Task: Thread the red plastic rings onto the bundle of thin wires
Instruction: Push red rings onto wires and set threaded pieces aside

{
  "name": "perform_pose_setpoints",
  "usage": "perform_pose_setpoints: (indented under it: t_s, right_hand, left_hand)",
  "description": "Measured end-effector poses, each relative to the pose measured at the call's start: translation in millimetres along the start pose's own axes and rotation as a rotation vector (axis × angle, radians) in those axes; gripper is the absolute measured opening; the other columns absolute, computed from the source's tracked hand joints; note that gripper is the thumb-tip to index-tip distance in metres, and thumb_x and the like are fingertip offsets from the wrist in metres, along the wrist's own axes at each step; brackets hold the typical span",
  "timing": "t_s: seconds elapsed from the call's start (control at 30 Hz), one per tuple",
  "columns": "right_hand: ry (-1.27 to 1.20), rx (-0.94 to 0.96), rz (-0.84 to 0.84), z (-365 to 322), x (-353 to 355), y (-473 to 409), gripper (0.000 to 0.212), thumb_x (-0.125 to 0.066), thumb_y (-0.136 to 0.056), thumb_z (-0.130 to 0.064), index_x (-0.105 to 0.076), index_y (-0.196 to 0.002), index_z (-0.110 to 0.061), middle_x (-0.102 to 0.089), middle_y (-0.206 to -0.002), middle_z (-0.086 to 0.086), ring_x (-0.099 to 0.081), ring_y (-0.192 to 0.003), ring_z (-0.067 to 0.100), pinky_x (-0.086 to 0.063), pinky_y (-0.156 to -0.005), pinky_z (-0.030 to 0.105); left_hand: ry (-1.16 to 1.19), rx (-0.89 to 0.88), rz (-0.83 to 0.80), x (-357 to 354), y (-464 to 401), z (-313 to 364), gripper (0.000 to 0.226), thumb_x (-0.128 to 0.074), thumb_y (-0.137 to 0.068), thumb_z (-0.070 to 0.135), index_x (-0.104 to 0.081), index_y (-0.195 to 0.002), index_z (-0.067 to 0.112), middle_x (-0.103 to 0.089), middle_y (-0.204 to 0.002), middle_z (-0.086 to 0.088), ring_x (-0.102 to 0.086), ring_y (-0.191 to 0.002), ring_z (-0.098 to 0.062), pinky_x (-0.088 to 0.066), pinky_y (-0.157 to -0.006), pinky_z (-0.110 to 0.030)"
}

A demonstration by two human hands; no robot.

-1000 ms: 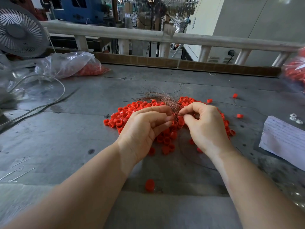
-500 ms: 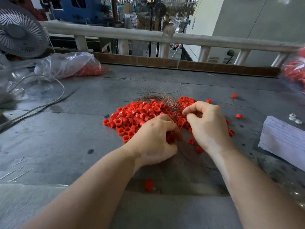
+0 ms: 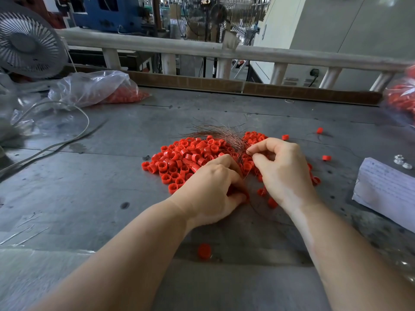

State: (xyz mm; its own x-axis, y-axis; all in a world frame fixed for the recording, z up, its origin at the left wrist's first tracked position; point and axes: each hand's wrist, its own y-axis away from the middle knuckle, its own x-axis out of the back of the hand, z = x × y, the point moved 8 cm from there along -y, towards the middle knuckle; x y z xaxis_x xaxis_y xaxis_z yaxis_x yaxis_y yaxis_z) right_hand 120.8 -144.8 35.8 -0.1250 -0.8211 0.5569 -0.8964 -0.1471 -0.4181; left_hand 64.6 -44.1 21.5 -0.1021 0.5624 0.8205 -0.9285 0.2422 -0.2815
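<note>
The right hand (image 3: 284, 173) pinches the bundle of thin wires (image 3: 226, 138) between thumb and forefinger at its gathered end, the other fingers curled in. From that pinch the coppery strands fan up and to the left, over the far edge of the pile of red plastic rings (image 3: 186, 158). The left hand (image 3: 213, 191) lies low on the grey table (image 3: 89, 187), just beside the right, its fingers curled tight around at least 1 red ring at the near edge of the pile. The heap spreads left of and behind both hands. A few loose rings lie apart: 1 (image 3: 204, 251) near the forearms, 3 more off to the right. A sheet of paper (image 3: 386, 189) rests at the right, and a clear bag of rings (image 3: 98, 88) lies at the far left.
</note>
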Motion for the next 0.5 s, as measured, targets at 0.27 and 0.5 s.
perform_pose_setpoints:
  t_s: [0.27, 0.5]
  right_hand:
    - [-0.051, 0.049, -0.01, -4, -1, 1, 0.019, -0.06, -0.087, -0.007, -0.067, -0.081, -0.023, -0.064, -0.07, -0.009, -0.056, -0.066, 0.008, -0.041, -0.055, 0.006]
    - [-0.178, 0.027, 0.013, -6, 3, -1, 0.022, -0.059, -0.087, -0.004, -0.066, -0.077, -0.023, -0.064, -0.068, -0.007, -0.053, -0.057, 0.011, -0.042, -0.056, 0.015]
  left_hand:
    - [0.026, -0.008, 0.001, -1, 0, 0, 0.012, -0.07, -0.078, 0.017, -0.07, -0.09, 0.017, -0.046, -0.098, 0.01, -0.038, -0.085, 0.0, -0.027, -0.075, 0.003]
    - [0.579, 0.251, 0.343, 28, 3, -25, 0.016, -0.07, -0.074, -0.001, -0.066, -0.075, 0.015, -0.069, -0.074, 0.002, -0.064, -0.069, -0.008, -0.051, -0.07, -0.02]
